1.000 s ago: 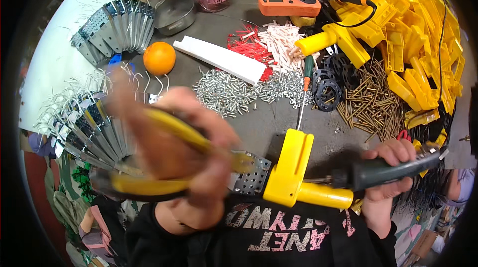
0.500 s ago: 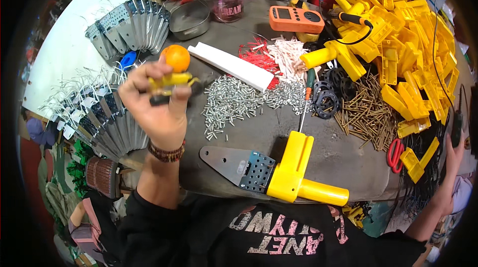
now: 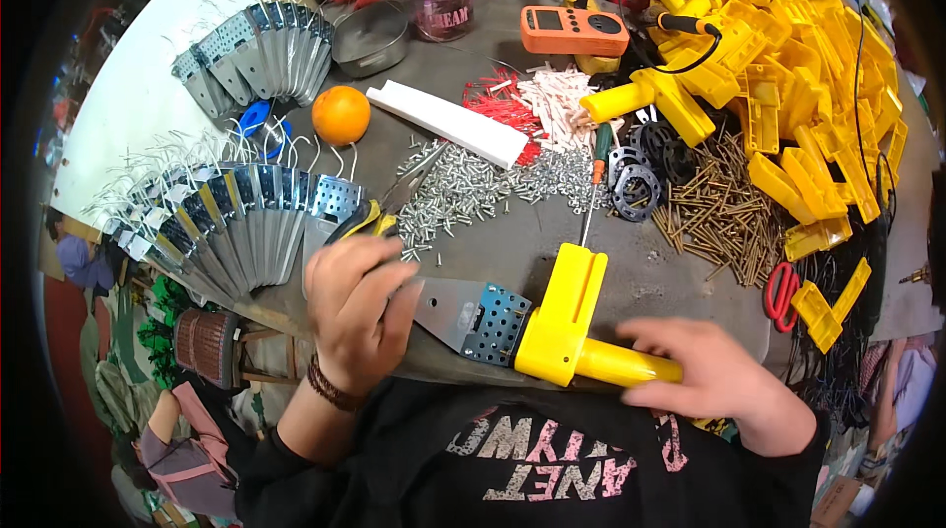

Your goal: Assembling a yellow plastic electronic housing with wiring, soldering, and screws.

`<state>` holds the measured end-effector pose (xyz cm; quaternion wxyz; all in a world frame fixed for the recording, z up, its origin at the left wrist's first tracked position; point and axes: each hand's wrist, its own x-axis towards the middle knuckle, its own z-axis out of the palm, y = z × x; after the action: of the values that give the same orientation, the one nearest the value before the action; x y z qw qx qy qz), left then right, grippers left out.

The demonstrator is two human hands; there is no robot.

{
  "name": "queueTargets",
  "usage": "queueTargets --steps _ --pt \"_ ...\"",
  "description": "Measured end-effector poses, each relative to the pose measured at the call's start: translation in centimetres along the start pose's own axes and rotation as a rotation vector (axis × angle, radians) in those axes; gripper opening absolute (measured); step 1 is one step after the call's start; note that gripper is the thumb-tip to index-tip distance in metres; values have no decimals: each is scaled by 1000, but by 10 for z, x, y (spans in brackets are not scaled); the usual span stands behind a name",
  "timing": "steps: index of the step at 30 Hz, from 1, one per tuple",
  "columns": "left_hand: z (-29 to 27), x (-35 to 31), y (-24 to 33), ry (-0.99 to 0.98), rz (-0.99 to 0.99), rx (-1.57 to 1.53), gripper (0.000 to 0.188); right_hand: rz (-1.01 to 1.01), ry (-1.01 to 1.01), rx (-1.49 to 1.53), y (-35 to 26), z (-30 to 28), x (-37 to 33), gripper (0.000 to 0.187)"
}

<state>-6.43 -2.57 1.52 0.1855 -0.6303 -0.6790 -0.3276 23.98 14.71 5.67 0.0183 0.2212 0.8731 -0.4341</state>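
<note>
Your right hand (image 3: 706,370) is nearest, fingers loosely spread round the handle (image 3: 616,362) end, plate (image 3: 449,311) pointing left at your half-curled left hand (image 3: 357,306), can't tell if that's holding anything.

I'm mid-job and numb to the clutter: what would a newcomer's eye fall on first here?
Probably the big heap of yellow plastic parts filling the upper right. Next, the round orange fruit, left of centre near the left end of a white strip. Then the yellow housing low in the middle, the left hand by its metal plate and the right hand at its handle.
</note>
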Motion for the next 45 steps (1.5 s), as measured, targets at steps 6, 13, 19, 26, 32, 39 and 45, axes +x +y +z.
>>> queueTargets --steps 6,13,19,26,32,39,45 --pt "32 78 -23 -156 43 149 19 -156 237 -443 -3 6 2 24" --pt "74 113 -70 -346 114 517 12 -336 542 -713 30 30 8 35" --pt "55 135 -59 -312 79 297 16 -363 689 -578 23 18 9 41" --pt "62 134 -91 -533 136 562 21 -510 659 -567 -3 21 25 30" --pt "21 158 -28 -476 -171 -497 32 -499 783 -622 -5 8 23 29" --pt "39 107 48 -1004 -661 -1867 45 -598 846 -715 -28 -7 39 25" --pt "23 64 41 -901 -411 -1551 86 -297 640 -80 -8 -15 21 20"
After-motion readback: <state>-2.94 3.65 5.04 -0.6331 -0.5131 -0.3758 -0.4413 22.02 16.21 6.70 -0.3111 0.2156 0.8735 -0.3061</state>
